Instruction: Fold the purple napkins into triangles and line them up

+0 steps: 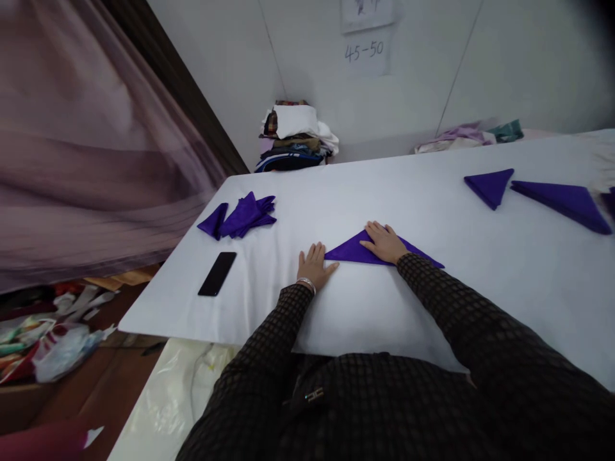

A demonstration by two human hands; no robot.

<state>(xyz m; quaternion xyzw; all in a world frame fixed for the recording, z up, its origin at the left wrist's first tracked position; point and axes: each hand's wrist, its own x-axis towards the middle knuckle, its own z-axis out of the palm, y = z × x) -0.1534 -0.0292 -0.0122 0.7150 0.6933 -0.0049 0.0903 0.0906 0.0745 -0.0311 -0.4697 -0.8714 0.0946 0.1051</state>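
A purple cloth napkin (353, 251) folded into a flat triangle lies on the white table (432, 211) just in front of me. My right hand (383, 242) rests flat on its middle with the fingers stretched out. My left hand (314, 264) lies flat on the table at the triangle's left tip, fingers spread, a bracelet on the wrist. Neither hand grips anything.
A pile of purple napkins (240, 216) sits at the table's far left, a black phone (218, 273) nearer the left edge. Two folded purple triangles (490, 186) (564, 202) lie at the right. Stacked clothes (295, 134) stand behind the table. Bags litter the floor at left.
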